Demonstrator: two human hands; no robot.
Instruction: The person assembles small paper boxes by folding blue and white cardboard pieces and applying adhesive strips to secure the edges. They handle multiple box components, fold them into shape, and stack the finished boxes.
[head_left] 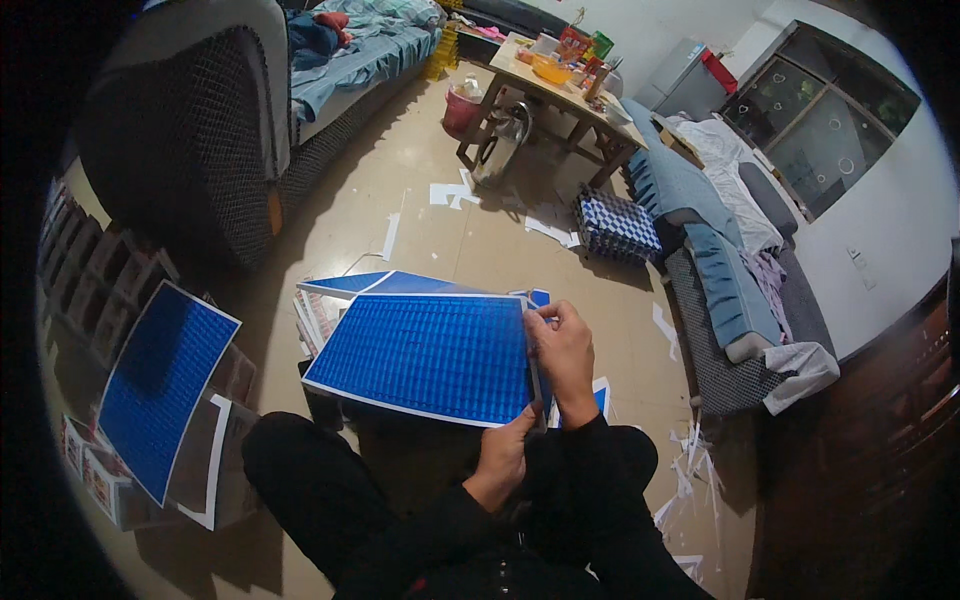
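The person sits on the pale shiny floor (pixel 440 240) with knees in black trousers (pixel 320 480) spread out; both arms wear black sleeves. In front of them is a big flat blue sheet with a thin white edge and rows of tiny squares (pixel 425 355); it hangs in the air over the lap, tipped a little, with its right side in the hands. The right hand (pixel 565 350) is clenched on the sheet's right edge near the top corner, thumb and fingers pinching it; the left hand (pixel 503 450) pinches the same edge lower down, near the bottom corner; a thin dark strip runs between the two hands, and I cannot tell what it is.

Under the held sheet lie more blue sheets (pixel 385 284) flat on the floor; their corners poke out behind it. On the left, another big blue sheet (pixel 160 385) rests on a stack of boxes (pixel 100 480). White paper scraps (pixel 690 470) lie on the floor on the right; more white bits (pixel 450 193) lie farther off. A blue and white checked stool (pixel 617 228) stands near a grey sofa with blue cushions (pixel 715 300); a wooden table (pixel 560 95) full of small things stands at the back; a red bin (pixel 462 108) sits beside it.
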